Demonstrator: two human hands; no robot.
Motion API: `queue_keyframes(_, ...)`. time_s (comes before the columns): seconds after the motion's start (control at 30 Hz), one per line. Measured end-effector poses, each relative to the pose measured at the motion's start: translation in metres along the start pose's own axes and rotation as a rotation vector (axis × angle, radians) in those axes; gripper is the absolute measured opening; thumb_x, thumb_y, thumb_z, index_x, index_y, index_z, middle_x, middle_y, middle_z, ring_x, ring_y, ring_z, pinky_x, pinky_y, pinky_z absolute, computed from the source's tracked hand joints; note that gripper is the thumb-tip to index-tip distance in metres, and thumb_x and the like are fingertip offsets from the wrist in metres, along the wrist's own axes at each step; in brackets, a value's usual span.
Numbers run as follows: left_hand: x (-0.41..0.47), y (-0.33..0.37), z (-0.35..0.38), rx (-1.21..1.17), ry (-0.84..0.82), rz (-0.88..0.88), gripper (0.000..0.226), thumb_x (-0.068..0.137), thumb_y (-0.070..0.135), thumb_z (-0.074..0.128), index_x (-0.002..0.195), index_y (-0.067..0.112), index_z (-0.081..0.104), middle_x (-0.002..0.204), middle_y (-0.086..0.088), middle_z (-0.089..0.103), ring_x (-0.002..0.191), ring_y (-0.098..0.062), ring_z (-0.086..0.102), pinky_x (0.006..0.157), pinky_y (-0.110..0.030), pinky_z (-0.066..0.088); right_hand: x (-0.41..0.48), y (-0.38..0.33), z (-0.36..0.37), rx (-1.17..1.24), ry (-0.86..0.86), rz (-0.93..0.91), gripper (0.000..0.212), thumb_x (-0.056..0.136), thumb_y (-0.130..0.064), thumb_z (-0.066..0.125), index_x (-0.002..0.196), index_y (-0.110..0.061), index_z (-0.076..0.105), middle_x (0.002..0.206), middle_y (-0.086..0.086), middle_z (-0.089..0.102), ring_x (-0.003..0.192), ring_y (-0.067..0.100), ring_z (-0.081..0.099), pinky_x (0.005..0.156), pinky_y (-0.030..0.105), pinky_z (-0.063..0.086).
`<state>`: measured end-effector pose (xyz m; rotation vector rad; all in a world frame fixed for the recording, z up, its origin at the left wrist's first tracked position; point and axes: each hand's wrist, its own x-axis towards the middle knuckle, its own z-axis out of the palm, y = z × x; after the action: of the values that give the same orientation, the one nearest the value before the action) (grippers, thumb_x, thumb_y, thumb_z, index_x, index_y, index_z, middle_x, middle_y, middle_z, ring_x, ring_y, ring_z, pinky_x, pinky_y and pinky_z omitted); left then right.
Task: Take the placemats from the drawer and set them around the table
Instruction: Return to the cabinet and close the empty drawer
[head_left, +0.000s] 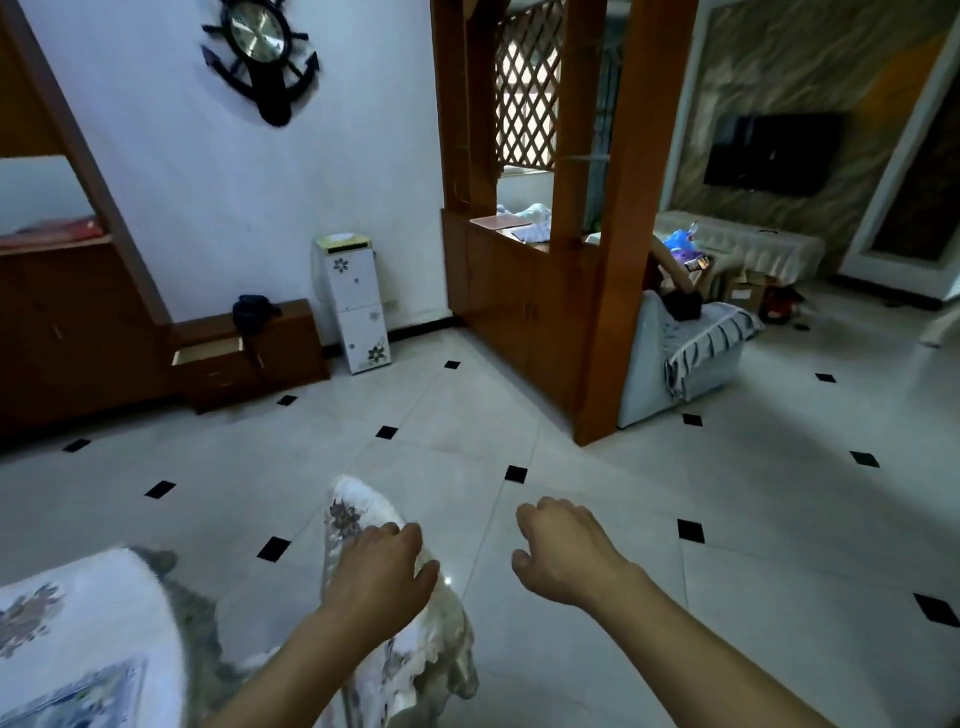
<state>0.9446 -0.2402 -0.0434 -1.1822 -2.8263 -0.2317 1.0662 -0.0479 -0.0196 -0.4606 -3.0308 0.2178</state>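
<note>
**Left hand carries a placemat over the floor, right hand free**

The left hand (379, 566) grips a limp white placemat (347, 512) with a dark flower print. The fingers curl over its top from above, and the cloth sticks out past the knuckles and hangs down under the wrist in loose folds. Whether it is one mat or several bunched together I cannot tell. The right hand (561, 551) is just beside it, level with it but not touching, with fingers loosely curled and nothing in them.

Both hands are out over the pale tiled floor (623, 519) with its small black diamonds. At the lower left, near the left forearm, is the rounded edge of the tabletop (104, 597) under a white flowered cover. A blue-edged rectangle (78, 696) lies on it, but I cannot make out whether that is a mat or part of the print.

Well away, against the far wall, a low wooden cabinet (291, 348) has its top drawer (208, 354) pulled open and a dark bag (252, 310) on top. A narrow white cabinet (353, 306) stands just beside it. A ship's-wheel clock (260, 47) hangs on the wall above, and a wooden room divider (519, 312) stands to the right.
</note>
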Motion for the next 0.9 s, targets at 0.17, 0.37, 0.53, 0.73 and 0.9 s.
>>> queue_keyframes(0.17, 0.094, -0.008, 0.017, 0.005, 0.013, -0.048, 0.033, 0.090, 0.051, 0.047, 0.097, 0.020, 0.056, 0.094, 0.000, 0.062, 0.091, -0.021, 0.057, 0.071, -0.034, 0.033, 0.100, 0.032, -0.002, -0.058, -0.006, -0.032, 0.023, 0.089, -0.036, 0.051, 0.097, -0.015, 0.052, 0.104, 0.009, 0.057, 0.096, 0.028, 0.053, 0.073, 0.031, 0.030)
queue_keyframes(0.37, 0.197, -0.031, 0.033, -0.002, -0.031, -0.108, 0.034, 0.091, 0.049, 0.046, 0.101, 0.018, 0.057, 0.097, -0.001, 0.062, 0.092, -0.022, 0.055, 0.079, -0.035, 0.037, 0.211, 0.059, -0.005, -0.029, -0.017, -0.081, 0.023, 0.088, -0.038, 0.052, 0.095, -0.016, 0.053, 0.095, 0.006, 0.055, 0.088, 0.025, 0.052, 0.071, 0.031, 0.032)
queue_keyframes(0.53, 0.263, -0.047, 0.042, 0.012, -0.031, -0.176, 0.034, 0.092, 0.048, 0.045, 0.102, 0.018, 0.057, 0.095, 0.000, 0.062, 0.090, -0.021, 0.054, 0.078, -0.033, 0.036, 0.295, 0.083, 0.006, 0.000, -0.039, -0.129, 0.026, 0.088, -0.040, 0.052, 0.095, -0.015, 0.054, 0.095, 0.005, 0.056, 0.081, 0.020, 0.046, 0.071, 0.030, 0.033)
queue_keyframes(0.73, 0.346, -0.064, 0.058, 0.047, -0.021, -0.334, 0.035, 0.091, 0.049, 0.044, 0.103, 0.019, 0.056, 0.096, 0.000, 0.062, 0.089, -0.021, 0.054, 0.079, -0.034, 0.039, 0.406, 0.122, 0.023, 0.020, -0.060, -0.250, 0.027, 0.088, -0.041, 0.051, 0.096, -0.016, 0.056, 0.094, 0.003, 0.058, 0.086, 0.020, 0.054, 0.074, 0.032, 0.044)
queue_keyframes(0.9, 0.420, -0.071, 0.067, 0.069, -0.038, -0.523, 0.035, 0.091, 0.051, 0.044, 0.104, 0.020, 0.055, 0.100, 0.000, 0.062, 0.092, -0.020, 0.054, 0.083, -0.035, 0.039, 0.521, 0.161, 0.021, 0.023, -0.120, -0.412, 0.028, 0.089, -0.040, 0.050, 0.097, -0.014, 0.055, 0.097, 0.004, 0.058, 0.090, 0.022, 0.055, 0.077, 0.033, 0.044)
